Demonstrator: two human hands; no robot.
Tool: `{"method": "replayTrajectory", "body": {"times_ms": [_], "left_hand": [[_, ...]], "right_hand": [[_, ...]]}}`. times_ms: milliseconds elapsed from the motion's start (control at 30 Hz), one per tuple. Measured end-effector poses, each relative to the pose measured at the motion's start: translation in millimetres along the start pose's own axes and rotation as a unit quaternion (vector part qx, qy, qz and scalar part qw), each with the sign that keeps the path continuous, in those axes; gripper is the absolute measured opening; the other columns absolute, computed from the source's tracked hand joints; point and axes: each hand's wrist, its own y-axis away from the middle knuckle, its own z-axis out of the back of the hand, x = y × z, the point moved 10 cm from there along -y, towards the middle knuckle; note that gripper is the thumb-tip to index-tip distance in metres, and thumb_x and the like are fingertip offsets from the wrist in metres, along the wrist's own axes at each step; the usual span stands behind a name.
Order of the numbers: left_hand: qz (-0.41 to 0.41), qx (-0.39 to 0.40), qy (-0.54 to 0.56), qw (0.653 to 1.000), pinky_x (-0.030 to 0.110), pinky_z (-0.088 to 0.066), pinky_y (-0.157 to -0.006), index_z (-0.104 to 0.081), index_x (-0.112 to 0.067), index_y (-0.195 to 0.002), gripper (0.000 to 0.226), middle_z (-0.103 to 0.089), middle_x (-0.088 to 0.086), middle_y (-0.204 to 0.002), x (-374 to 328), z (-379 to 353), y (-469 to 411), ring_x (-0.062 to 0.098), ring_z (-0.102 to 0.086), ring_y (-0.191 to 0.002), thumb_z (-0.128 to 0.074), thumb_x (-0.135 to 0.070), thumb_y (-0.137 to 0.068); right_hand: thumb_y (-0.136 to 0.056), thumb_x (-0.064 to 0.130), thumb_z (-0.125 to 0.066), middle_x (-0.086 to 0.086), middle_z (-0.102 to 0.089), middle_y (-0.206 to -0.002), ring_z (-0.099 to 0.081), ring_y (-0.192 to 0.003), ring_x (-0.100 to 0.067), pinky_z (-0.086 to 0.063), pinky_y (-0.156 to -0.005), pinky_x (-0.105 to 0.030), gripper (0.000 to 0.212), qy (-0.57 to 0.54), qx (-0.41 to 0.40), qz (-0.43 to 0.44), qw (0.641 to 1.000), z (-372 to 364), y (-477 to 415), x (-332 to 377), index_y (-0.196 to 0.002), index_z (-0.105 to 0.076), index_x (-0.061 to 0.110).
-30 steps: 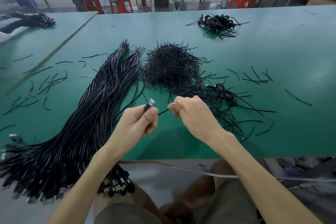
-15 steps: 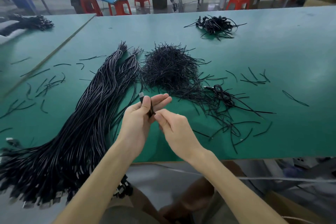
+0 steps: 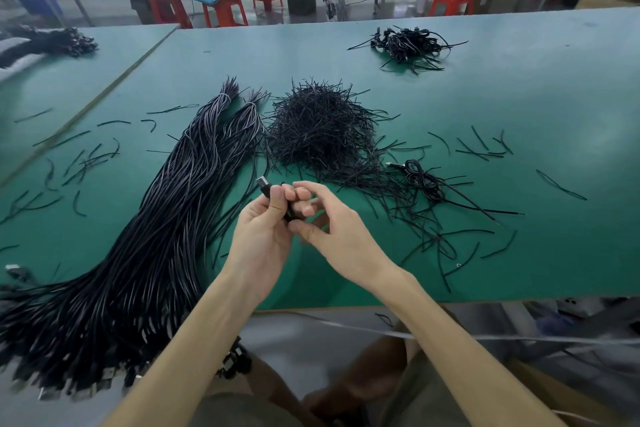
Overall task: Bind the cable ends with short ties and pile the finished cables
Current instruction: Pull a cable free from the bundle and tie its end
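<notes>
Cable (image 3: 277, 199) in left hand (image 3: 259, 236) points plug up-left.

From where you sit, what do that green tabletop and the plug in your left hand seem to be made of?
The tabletop looks like a matte green mat, perhaps rubber or vinyl: even colour, soft sheen. The plug in the left hand shows a shiny tip, probably metal, on a black body, likely moulded plastic.

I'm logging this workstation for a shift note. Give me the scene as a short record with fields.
surface: green table
left hand: gripping a cable end, metal plug pointing up and away
right hand: fingers at the same cable end
unbound cables: long bundle, left of the hands
ties: loose heap beyond the hands
finished pile: far side of the table
</notes>
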Motion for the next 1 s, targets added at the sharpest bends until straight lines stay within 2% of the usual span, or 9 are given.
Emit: {"method": "replayTrajectory", "body": {"times_ms": [67, 133, 333, 433, 533, 667, 833, 933, 1000], "left_hand": [[0.004, 0.019, -0.001, 1.000, 0.032, -0.060, -0.081, -0.057, -0.006, -0.088, 0.024, -0.069, 0.008, -0.079, 3, -5, 1, 0.017, -0.068, -0.077, -0.048, -0.027, -0.097], [0.012, 0.042, -0.011, 0.999, 0.030, -0.059, -0.080, -0.057, -0.004, -0.089, 0.025, -0.071, 0.010, -0.082, 4, -11, 1, 0.018, -0.071, -0.082, -0.048, -0.025, -0.098], [0.028, 0.081, -0.156, 0.984, 0.034, -0.057, -0.088, -0.065, 0.006, -0.096, 0.028, -0.073, 0.024, -0.107, -2, -16, 1, 0.030, -0.073, -0.102, -0.051, -0.018, -0.100], [-0.023, 0.034, -0.303, 0.952, 0.031, -0.053, -0.095, -0.072, 0.001, -0.095, 0.022, -0.072, 0.025, -0.112, -12, -4, 1, 0.030, -0.071, -0.107, -0.058, -0.017, -0.099], [-0.029, 0.005, -0.367, 0.930, 0.027, -0.052, -0.084, -0.077, -0.010, -0.094, 0.018, -0.073, 0.021, -0.110, -18, 6, 1, 0.026, -0.066, -0.094, -0.062, -0.019, -0.098], [-0.009, 0.004, -0.363, 0.932, 0.025, -0.060, -0.074, -0.076, -0.009, -0.098, 0.014, -0.077, 0.002, -0.081, -18, 9, -1, 0.011, -0.068, -0.072, -0.072, -0.020, -0.090], [0.050, -0.028, -0.369, 0.928, 0.029, -0.062, -0.066, -0.062, 0.000, -0.103, 0.029, -0.078, 0.013, -0.080, -10, 31, -6, 0.023, -0.075, -0.066, -0.079, -0.014, -0.086], [0.047, 0.045, -0.486, 0.871, 0.031, -0.059, -0.065, -0.068, -0.007, -0.099, 0.016, -0.077, 0.005, -0.076, -7, 25, -9, 0.021, -0.073, -0.063, -0.072, -0.022, -0.094], [0.043, 0.099, -0.599, 0.793, 0.026, -0.053, -0.061, -0.070, -0.019, -0.094, 0.018, -0.074, -0.006, -0.070, -3, 20, -9, 0.012, -0.068, -0.058, -0.063, -0.034, -0.100]], "right_hand": [[-0.089, 0.012, -0.076, 0.011, -0.067, -0.120, -0.063, -0.107, -0.006, -0.047, -0.099, -0.019, 0.051, -0.028, -0.002, 0.006, 1.000, 0, -2, 3, -0.135, -0.058, 0.024], [-0.084, 0.008, -0.081, 0.009, -0.070, -0.119, -0.063, -0.115, -0.009, -0.049, -0.105, -0.033, 0.049, -0.062, -0.028, 0.001, 0.998, 8, -5, -1, -0.128, -0.064, 0.019], [-0.079, 0.007, -0.084, -0.003, -0.072, -0.112, -0.069, -0.106, -0.016, -0.056, -0.097, -0.042, 0.044, -0.055, -0.071, -0.012, 0.996, 21, -1, -9, -0.120, -0.073, 0.018], [-0.079, 0.010, -0.084, -0.003, -0.067, -0.103, -0.064, -0.093, -0.008, -0.053, -0.087, -0.029, 0.044, 0.001, -0.093, 0.021, 0.995, 30, -1, 1, -0.120, -0.074, 0.021], [-0.081, 0.007, -0.081, -0.006, -0.058, -0.093, -0.051, -0.077, -0.005, -0.043, -0.076, -0.019, 0.043, 0.073, -0.071, 0.044, 0.994, 28, -3, 9, -0.123, -0.073, 0.018], [-0.091, -0.002, -0.065, -0.011, -0.058, -0.097, -0.060, -0.091, -0.021, -0.050, -0.088, -0.034, 0.037, 0.149, -0.031, 0.058, 0.987, 21, -1, 11, -0.127, -0.068, 0.009], [-0.095, -0.014, -0.049, -0.007, -0.056, -0.111, -0.051, -0.109, -0.020, -0.050, -0.095, -0.037, 0.046, 0.314, 0.026, 0.091, 0.945, 1, 7, 4, -0.135, -0.059, 0.007], [-0.096, -0.011, -0.051, -0.004, -0.056, -0.104, -0.043, -0.102, -0.018, -0.048, -0.089, -0.037, 0.036, 0.366, 0.041, 0.100, 0.924, -7, 10, 3, -0.123, -0.064, 0.009], [-0.092, -0.014, -0.049, -0.004, -0.055, -0.102, -0.043, -0.102, -0.019, -0.048, -0.087, -0.038, 0.037, 0.384, 0.052, 0.104, 0.916, -8, 11, 1, -0.117, -0.065, 0.008]]}}
